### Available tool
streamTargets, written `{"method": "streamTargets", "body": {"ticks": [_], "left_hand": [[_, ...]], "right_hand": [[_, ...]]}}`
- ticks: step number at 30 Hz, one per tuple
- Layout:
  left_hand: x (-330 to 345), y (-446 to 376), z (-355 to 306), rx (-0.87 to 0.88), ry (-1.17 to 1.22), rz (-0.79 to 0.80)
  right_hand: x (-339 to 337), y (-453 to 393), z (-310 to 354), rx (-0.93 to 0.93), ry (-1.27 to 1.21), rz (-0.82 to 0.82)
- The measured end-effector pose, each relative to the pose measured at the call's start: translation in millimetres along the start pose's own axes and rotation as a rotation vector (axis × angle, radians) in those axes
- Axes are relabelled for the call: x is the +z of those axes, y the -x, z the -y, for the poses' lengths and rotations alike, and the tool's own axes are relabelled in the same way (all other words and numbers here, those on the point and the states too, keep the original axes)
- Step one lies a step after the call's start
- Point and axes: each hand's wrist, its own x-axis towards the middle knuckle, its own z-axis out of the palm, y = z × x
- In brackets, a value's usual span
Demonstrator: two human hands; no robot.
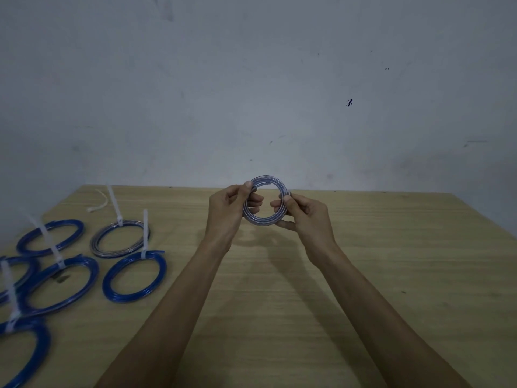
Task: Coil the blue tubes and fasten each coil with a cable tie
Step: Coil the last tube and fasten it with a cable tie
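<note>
Table [363, 275] wide; tied coils [134, 275] piled far left, six or so done; spare tie [98, 203] lies behind them; pale coil [265, 201] held up mid-table, untied; left hand [226, 208] pinching its left side, right hand [305, 217] pinching right; tie left to fit.

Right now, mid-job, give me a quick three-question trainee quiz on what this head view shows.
1. True or false: the coil held in both hands already has a cable tie on it.
2. Where does the loose cable tie lie? A) far left of the table B) under the right hand C) inside a blue coil
3. Fill in: the finished coils lie on the table's ___ side.

Key: 1 false, none shows on it; left hand and right hand grip its sides. 2 A. 3 left.
</note>
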Motion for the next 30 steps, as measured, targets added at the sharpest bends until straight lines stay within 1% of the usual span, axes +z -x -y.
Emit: {"method": "streamTargets", "body": {"ticks": [3,5,8,11,14,16,18,19,22,25,28,30], "left_hand": [[-6,-1,-1,-0.026,-0.105,0.105],[-11,-1,-7,-0.073,-0.131,0.220],[-11,2,-13,-0.125,-0.209,0.378],[-5,4,-15,-0.174,-0.224,0.467],[1,7,-14,-0.110,-0.236,0.447],[3,11,-14,-0.055,-0.234,0.417],[4,11,-15,-0.045,-0.247,0.413],[2,11,-16,-0.053,-0.276,0.426],[0,11,-18,-0.076,-0.341,0.488],[-2,9,-16,-0.036,-0.406,0.476],[-4,7,-12,-0.010,-0.426,0.450],[-4,10,-9,0.018,-0.417,0.423]], "right_hand": [[-6,-4,-1,-0.023,0.065,0.015],[-12,-8,0,-0.049,0.153,0.037],[-17,-10,2,-0.141,0.305,0.111],[-12,-7,7,-0.195,0.381,0.166],[-10,-5,9,-0.150,0.336,0.177],[-9,-3,11,-0.081,0.227,0.186],[-10,-3,13,-0.027,0.155,0.186],[-11,-4,11,-0.022,0.163,0.185],[-12,-6,5,-0.049,0.301,0.245],[-10,-5,1,-0.135,0.499,0.353],[-9,-5,0,-0.161,0.564,0.416],[-9,-4,-3,-0.125,0.570,0.414]]}}
